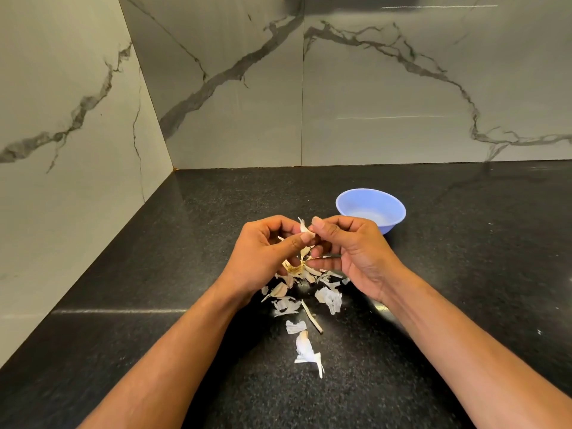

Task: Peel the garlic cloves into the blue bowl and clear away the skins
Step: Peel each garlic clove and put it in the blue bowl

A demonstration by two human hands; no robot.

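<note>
Between the two raised hands, a garlic clove point(306, 232) with its papery skin half loose is pinched from both sides. The left hand point(264, 258) has its fingers curled inward and its thumb pressed against the clove's lower side; lower in the same hand, against the curled fingers, sits the remaining garlic bulb point(297, 269), its dry root plate facing the camera. The right hand point(349, 252) curls its thumb and forefinger onto the clove's upper end, where a flap of skin stands up, while its other fingers bend loosely beneath.

Just beyond the right hand's knuckles stands the blue bowl point(370, 209) on the black speckled counter point(464, 274), upright, close to the hand but apart from it; its visible inside holds nothing that can be made out.

Directly under the hands and trailing toward the person between the forearms lie the peeled skins point(329, 300), white scraps scattered loosely on the counter. Among them, below the left wrist, lies what looks like an unpeeled clove point(280, 290), and nearer the person a thin dry stem piece point(312, 318).
</note>
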